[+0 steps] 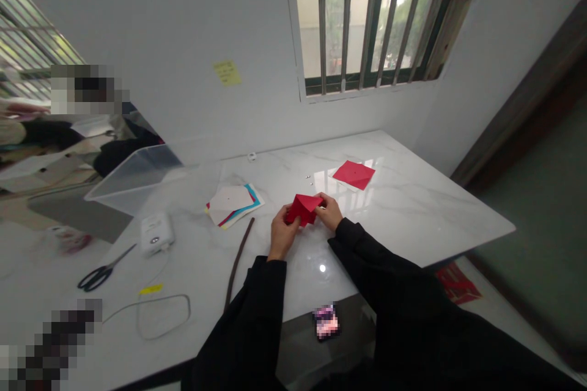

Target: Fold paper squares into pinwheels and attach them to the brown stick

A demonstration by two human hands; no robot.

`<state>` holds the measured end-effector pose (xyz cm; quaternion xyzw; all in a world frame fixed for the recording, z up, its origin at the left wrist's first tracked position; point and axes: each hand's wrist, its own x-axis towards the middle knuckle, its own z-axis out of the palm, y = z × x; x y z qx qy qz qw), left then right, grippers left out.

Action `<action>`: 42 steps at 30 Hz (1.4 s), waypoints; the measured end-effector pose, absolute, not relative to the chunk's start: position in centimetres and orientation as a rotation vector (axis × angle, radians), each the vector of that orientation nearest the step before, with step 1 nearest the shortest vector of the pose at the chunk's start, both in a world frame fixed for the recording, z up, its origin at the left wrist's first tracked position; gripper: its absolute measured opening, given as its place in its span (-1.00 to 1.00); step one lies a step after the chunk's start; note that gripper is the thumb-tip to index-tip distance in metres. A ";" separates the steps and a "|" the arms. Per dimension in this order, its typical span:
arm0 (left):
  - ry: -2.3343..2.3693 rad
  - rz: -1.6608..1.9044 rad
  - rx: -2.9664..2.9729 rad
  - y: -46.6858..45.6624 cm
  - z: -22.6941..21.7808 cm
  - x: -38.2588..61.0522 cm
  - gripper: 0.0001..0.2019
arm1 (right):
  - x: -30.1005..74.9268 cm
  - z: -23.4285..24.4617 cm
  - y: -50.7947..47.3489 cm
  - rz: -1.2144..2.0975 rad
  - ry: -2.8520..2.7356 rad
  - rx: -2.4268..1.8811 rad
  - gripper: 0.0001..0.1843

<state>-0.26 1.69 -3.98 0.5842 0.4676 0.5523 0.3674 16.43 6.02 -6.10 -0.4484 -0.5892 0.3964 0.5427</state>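
Observation:
Both my hands hold a partly folded piece of red paper above the marble-patterned table. My left hand grips its left and lower side, thumb in front. The fingers of my right hand pinch its upper right edge. Left of the hands lies a stack of coloured paper sheets, white on top with red, blue and yellow edges showing. Farther back on the right, a red paper sheet with a dark dot rests over a white one. Several tiny shiny pieces sit just beyond the folded paper.
A thin dark strip lies beside my left forearm. Farther left are scissors, a white device with a cable, and a clear plastic bin. A barred window is in the wall behind the table.

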 end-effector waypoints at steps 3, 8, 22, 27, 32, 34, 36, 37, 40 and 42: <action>1.189 1.451 1.448 1.9 -4.3 -0.4 -0.56 | 16.5 -6.4 6.4 0.973 -1.335 -1.044 -0.75; 1.277 1.477 1.410 2.2 -4.7 -0.6 -0.65 | 16.3 -6.6 6.7 1.064 -1.220 -0.978 -0.78; 1.395 1.532 1.413 1.8 -4.5 -0.4 -0.71 | 16.4 -6.2 6.5 1.206 -1.125 -0.932 -0.69; 1.305 1.479 1.423 1.4 -4.0 0.0 -0.60 | 16.5 -6.4 6.8 1.166 -1.057 -0.960 -0.65; 1.239 1.441 1.472 1.1 -3.8 0.2 -0.52 | 16.5 -6.5 6.8 1.194 -0.997 -0.959 -0.69; 1.275 1.454 1.472 1.2 -3.9 0.1 -0.57 | 16.5 -6.6 6.9 1.217 -0.992 -0.950 -0.73; 1.336 1.470 1.468 1.3 -4.1 -0.1 -0.61 | 16.5 -6.7 7.0 1.244 -0.981 -0.941 -0.76; 1.369 1.477 1.467 1.4 -4.2 -0.2 -0.63 | 16.4 -6.8 7.1 1.259 -0.973 -0.937 -0.76; 1.443 1.494 1.462 1.6 -4.4 -0.4 -0.64 | 16.5 -6.8 7.2 1.287 -0.943 -0.930 -0.75; 1.471 1.500 1.443 1.7 -4.4 -0.5 -0.62 | 16.5 -6.7 7.2 1.277 -0.907 -0.927 -0.66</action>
